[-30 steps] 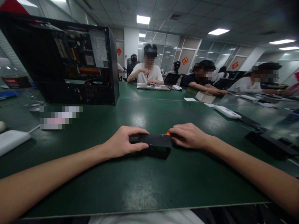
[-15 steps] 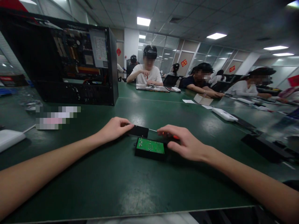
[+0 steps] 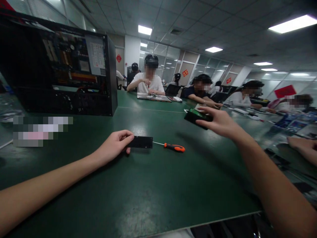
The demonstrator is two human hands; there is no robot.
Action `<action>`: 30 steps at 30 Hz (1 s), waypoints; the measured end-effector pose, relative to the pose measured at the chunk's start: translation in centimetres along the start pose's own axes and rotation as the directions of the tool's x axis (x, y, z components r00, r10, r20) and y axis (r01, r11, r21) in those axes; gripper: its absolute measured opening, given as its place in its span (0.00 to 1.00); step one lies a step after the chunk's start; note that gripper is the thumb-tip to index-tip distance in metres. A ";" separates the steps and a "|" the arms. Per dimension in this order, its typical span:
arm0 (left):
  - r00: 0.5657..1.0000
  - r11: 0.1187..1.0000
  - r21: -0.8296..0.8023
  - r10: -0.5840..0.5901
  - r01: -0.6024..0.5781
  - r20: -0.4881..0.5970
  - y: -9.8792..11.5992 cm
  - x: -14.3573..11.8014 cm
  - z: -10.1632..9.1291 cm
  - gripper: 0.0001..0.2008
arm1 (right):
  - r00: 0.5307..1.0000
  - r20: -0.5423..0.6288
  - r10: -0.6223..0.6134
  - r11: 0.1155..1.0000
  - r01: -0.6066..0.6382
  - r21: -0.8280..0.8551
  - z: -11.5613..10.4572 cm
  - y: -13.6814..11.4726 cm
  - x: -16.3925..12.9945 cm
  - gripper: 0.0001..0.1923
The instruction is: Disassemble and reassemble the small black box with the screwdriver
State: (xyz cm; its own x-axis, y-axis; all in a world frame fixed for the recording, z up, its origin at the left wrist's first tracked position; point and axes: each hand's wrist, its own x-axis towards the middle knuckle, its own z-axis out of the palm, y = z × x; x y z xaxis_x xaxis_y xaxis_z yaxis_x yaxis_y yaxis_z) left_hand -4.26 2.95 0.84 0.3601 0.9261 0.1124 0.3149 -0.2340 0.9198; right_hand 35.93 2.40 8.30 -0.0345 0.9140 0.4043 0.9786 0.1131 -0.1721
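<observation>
My left hand (image 3: 114,144) pinches one end of a flat black cover plate (image 3: 141,142) between thumb and fingers, just over the table. An orange and black screwdriver (image 3: 174,147) lies on the green table beyond the plate's right end, with its thin shaft pointing at the plate and its tip hidden. Raised above the table to the right, my right hand (image 3: 219,123) grips a black plastic box (image 3: 195,119), thumb on the near side. Part of a green circuit board (image 3: 201,113) shows in the box, and the fingers cover the rest.
An opened black computer case (image 3: 66,72) stands at the left back of the green table (image 3: 138,191). Across the table sits a person in white (image 3: 148,82) with a flat panel before them. Other people work along the right side, and one hand (image 3: 303,147) shows at the right edge.
My right hand has let go of the screwdriver, taken the box with the circuit board and lifted it away to the right. My left hand still holds the plate. The view has turned slightly right.
</observation>
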 end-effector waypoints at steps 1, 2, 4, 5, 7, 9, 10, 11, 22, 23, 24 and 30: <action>1.000 0.999 -0.039 0.002 -0.001 0.018 0.2 -0.2 0.3 0.20 | 0.988 0.010 0.156 0.975 -0.152 -0.164 -0.6 3.2 0.7 0.32; 0.999 0.997 -0.072 0.000 0.003 0.040 0.3 -0.4 0.6 0.20 | 0.947 0.029 0.320 0.905 -0.297 -0.304 -1.1 6.2 1.0 0.31; 0.996 0.994 -0.106 -0.008 0.017 0.089 0.6 -0.7 1.0 0.20 | 0.874 0.005 0.487 0.811 -0.450 -0.374 -1.5 11.5 0.9 0.31; 0.994 0.994 -0.109 -0.009 0.021 0.112 0.7 -0.8 1.1 0.20 | 0.837 -0.001 0.547 0.771 -0.505 -0.388 -1.4 13.6 0.5 0.30; 0.990 0.994 -0.111 -0.007 0.023 0.141 0.8 -0.8 1.2 0.19 | 0.778 0.008 0.628 0.718 -0.575 -0.392 -0.9 16.6 -0.4 0.28; 0.990 0.991 -0.130 -0.009 0.027 0.140 0.7 -0.8 1.2 0.18 | 0.744 0.046 0.667 0.701 -0.605 -0.377 -0.2 18.2 -1.0 0.26; 0.991 0.988 -0.148 -0.012 0.032 0.135 0.7 -0.7 1.1 0.18 | 0.738 0.074 0.671 0.707 -0.607 -0.363 0.2 18.8 -1.2 0.24; 0.992 0.985 -0.170 -0.016 0.038 0.129 0.6 -0.6 1.1 0.18 | 0.737 0.104 0.668 0.719 -0.603 -0.345 0.6 19.1 -1.3 0.22; 0.996 0.937 -0.343 -0.044 0.067 0.073 0.7 -1.0 1.9 0.16 | 0.950 -0.171 0.260 0.961 -0.238 0.140 1.4 9.1 0.8 0.25; 0.997 0.940 -0.336 -0.029 0.050 0.067 0.8 -1.2 2.1 0.16 | 0.968 -0.168 0.184 0.965 -0.146 0.220 1.9 5.6 0.7 0.28; 0.998 0.946 -0.323 -0.007 0.027 0.062 1.0 -1.5 2.3 0.16 | 0.986 -0.143 0.091 0.949 -0.043 0.312 2.5 1.9 0.4 0.31; 0.977 0.951 -0.231 0.213 -0.207 0.002 1.3 -2.7 3.0 0.11 | 0.820 0.198 -0.537 0.533 0.147 0.833 5.7 -14.8 -6.0 0.27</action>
State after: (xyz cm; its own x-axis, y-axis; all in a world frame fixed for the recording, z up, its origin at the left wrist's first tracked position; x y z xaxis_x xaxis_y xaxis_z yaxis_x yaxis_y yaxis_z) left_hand -2.13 -0.73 0.59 0.4204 0.8544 0.3053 0.0223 -0.3461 0.9379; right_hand 20.52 -2.49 3.28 -0.5940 0.7660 0.2458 0.3469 0.5196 -0.7809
